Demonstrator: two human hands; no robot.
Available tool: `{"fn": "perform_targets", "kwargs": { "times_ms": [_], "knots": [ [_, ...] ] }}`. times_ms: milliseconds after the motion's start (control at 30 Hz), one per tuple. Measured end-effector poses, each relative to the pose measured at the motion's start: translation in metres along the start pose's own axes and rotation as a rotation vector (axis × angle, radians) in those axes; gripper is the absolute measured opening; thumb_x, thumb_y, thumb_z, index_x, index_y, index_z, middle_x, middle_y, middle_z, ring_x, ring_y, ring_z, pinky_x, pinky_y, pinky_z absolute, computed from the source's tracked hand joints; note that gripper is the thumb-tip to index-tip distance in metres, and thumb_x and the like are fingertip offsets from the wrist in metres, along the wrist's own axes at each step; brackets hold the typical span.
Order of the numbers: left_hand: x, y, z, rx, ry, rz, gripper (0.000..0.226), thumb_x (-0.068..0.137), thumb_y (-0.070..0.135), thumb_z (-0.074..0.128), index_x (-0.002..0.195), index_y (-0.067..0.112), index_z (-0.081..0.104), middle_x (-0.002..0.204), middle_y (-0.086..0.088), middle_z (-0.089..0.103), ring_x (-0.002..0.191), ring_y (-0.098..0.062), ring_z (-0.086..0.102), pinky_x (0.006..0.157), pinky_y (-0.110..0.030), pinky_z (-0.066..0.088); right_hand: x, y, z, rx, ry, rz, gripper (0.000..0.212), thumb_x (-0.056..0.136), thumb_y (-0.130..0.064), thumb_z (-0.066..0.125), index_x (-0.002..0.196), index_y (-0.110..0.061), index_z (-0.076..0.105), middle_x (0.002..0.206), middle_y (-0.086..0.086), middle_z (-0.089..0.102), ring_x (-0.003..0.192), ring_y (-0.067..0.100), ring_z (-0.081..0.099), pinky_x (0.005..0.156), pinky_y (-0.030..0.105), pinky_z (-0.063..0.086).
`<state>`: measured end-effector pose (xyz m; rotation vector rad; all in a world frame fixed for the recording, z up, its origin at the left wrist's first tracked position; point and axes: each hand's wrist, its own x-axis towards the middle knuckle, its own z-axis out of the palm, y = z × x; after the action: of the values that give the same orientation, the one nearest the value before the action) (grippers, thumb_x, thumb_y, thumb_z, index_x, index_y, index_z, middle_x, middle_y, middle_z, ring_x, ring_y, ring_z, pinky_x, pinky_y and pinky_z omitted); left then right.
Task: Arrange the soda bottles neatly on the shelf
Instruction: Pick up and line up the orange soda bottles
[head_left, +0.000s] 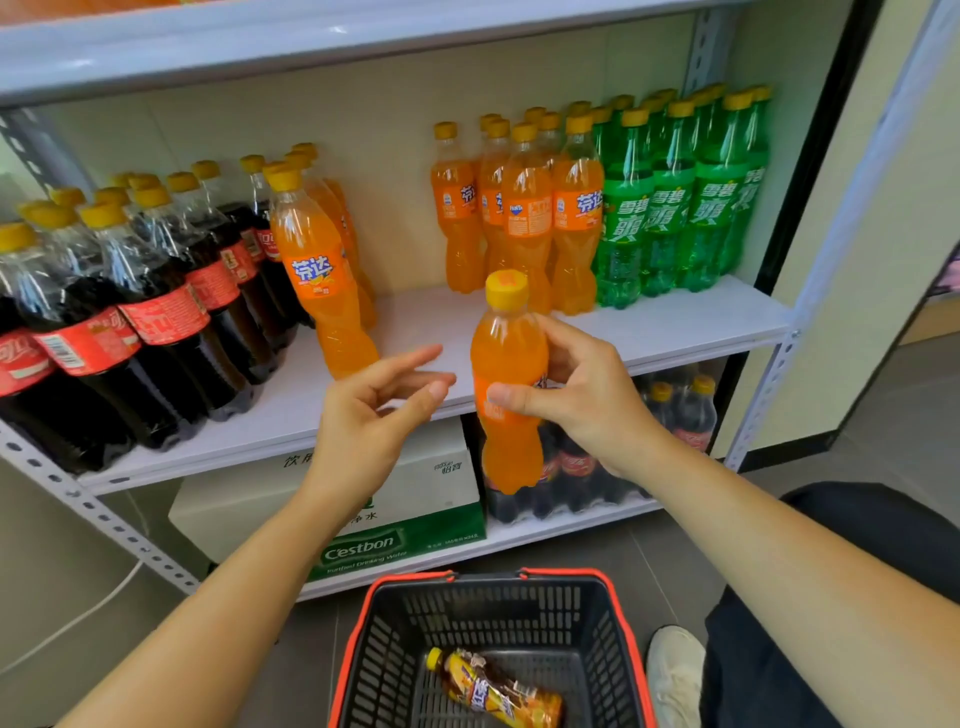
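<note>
Head view: the right hand (582, 395) grips an orange soda bottle (509, 364) upright before the shelf (675, 322). At its nine o'clock the left hand (374, 410) hovers, fingers relaxed, holding nothing.

From my end the orange soda bottle (509, 364) reads as clear glossy plastic w/ a matt yellow plastic cap (506, 288) & a shiny film label. The cola bottles (156, 312) are the same glossy clear plastic, w/ red film labels. The shelf board (675, 322) is smooth, white, w/ a slight sheen. The uprights (104, 514) are perforated painted metal, matt grey. The basket (467, 613) is matt black plastic lattice w/ a red rim. The box (249, 499) is matt printed cardboard. The floor (644, 561) looks like smooth grey tile.
</note>
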<state>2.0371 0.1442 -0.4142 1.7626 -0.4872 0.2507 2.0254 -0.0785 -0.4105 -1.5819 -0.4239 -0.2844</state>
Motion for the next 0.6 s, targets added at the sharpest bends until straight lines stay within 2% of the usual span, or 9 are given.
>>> {"fn": "perform_targets", "kwargs": {
  "times_ms": [100, 200, 267, 400, 500, 600],
  "knots": [
    [-0.008, -0.019, 0.002, 0.133, -0.250, -0.207, 0.058, 0.082, 0.043, 0.082, 0.136, 0.032, 0.063, 0.129, 0.013, 0.070, 0.119, -0.003, 0.064, 0.105, -0.039, 0.053, 0.001, -0.008, -0.005, 0.177, 0.118, 0.020, 0.045, 0.078, -0.023, 0.083, 0.120, -0.025, 0.066, 0.107, -0.001, 0.076, 0.103, 0.018, 0.071, 0.085, 0.031, 0.058],
    [-0.013, -0.027, 0.009, 0.037, -0.375, -0.280, 0.075, 0.071, 0.049, 0.084, 0.139, 0.038, 0.055, 0.132, 0.013, 0.068, 0.123, -0.005, 0.063, 0.101, -0.025, 0.052, 0.004, -0.016, -0.010, 0.361, 0.194, 0.077, 0.041, 0.078, -0.029, 0.081, 0.117, -0.024, 0.067, 0.109, -0.001, 0.076, 0.104, 0.020, 0.072, 0.081, 0.037, 0.060],
    [-0.013, -0.026, 0.015, -0.072, -0.327, -0.257, 0.070, 0.070, 0.044, 0.084, 0.134, 0.036, 0.058, 0.129, 0.011, 0.070, 0.118, -0.009, 0.067, 0.093, -0.021, 0.054, 0.005, -0.021, -0.013, 0.447, 0.228, 0.117, 0.048, 0.077, -0.032, 0.078, 0.121, -0.019, 0.065, 0.112, 0.001, 0.075, 0.104, 0.021, 0.072, 0.080, 0.039, 0.060],
    [-0.009, -0.021, 0.024, -0.397, -0.130, -0.297, 0.065, 0.070, 0.032, 0.086, 0.128, 0.019, 0.063, 0.128, -0.010, 0.069, 0.114, -0.030, 0.069, 0.094, -0.046, 0.059, 0.010, -0.027, -0.019, 0.540, 0.254, 0.203, 0.058, 0.081, -0.039, 0.071, 0.133, -0.016, 0.059, 0.123, 0.009, 0.070, 0.111, 0.026, 0.069, 0.089, 0.049, 0.059],
    [-0.003, -0.012, 0.031, -0.587, 0.016, -0.315, 0.054, 0.071, 0.018, 0.086, 0.119, 0.016, 0.063, 0.125, -0.016, 0.067, 0.114, -0.035, 0.069, 0.085, -0.045, 0.061, 0.016, -0.028, -0.028, 0.421, 0.225, 0.337, 0.053, 0.089, -0.051, 0.065, 0.131, -0.020, 0.059, 0.120, 0.009, 0.072, 0.107, 0.028, 0.072, 0.083, 0.047, 0.062],
    [0.007, -0.001, 0.029, -0.580, 0.175, -0.259, 0.046, 0.073, 0.009, 0.083, 0.116, 0.015, 0.065, 0.116, -0.011, 0.067, 0.107, -0.029, 0.072, 0.077, -0.040, 0.062, 0.015, -0.031, -0.034, 0.200, 0.170, 0.567, 0.060, 0.089, -0.065, 0.058, 0.118, -0.013, 0.063, 0.100, 0.015, 0.077, 0.087, 0.031, 0.077, 0.066, 0.038, 0.063]
  ]
}}
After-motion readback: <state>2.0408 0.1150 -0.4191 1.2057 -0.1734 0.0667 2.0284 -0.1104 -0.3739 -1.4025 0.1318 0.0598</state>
